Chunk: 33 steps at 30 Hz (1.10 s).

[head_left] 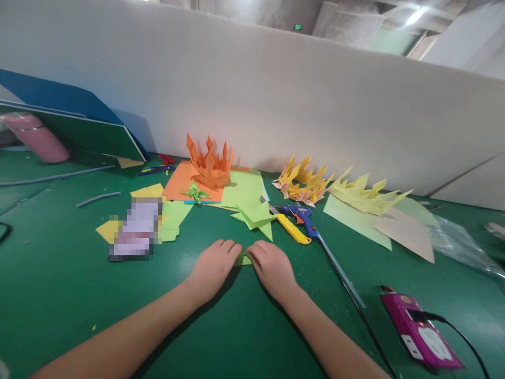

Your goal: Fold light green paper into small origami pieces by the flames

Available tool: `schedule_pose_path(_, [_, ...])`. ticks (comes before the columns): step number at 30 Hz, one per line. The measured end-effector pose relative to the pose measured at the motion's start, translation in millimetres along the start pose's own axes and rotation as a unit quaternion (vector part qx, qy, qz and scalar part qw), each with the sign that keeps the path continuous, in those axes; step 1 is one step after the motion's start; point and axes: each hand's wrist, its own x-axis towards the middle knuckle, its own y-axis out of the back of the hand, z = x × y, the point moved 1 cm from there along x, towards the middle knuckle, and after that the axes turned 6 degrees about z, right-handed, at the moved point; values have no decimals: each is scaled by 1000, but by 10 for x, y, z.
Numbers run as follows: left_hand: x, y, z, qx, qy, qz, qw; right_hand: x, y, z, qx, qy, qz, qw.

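Observation:
My left hand (214,267) and my right hand (271,267) rest knuckles-up on the green table (79,295), fingers curled and pressed onto a small piece of light green paper (243,259) between them. Only a sliver of that paper shows. Just beyond lies a folded light green paper shape (254,216). An orange folded paper crown (210,163) stands farther back on orange paper.
A yellow utility knife (292,229), a blue glue gun (302,216) and a metal ruler (341,276) lie to the right. Yellow paper crowns (305,184), loose sheets (406,237), a magenta device with a cable (420,331), a blurred card (136,229), a white partition behind.

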Motion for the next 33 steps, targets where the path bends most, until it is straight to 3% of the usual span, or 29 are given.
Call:
schedule_pose_path(7, [-4, 1, -12, 18, 3, -7, 1000, -5, 16, -52, -96, 37, 7, 995])
schedule_pose_path(13, [-34, -10, -37, 3, -37, 3, 999, -36, 42, -60, -103, 76, 20, 992])
schedule_pose_path(33, [-45, 104, -11, 16, -29, -57, 998, 9, 130, -149, -132, 48, -113, 984])
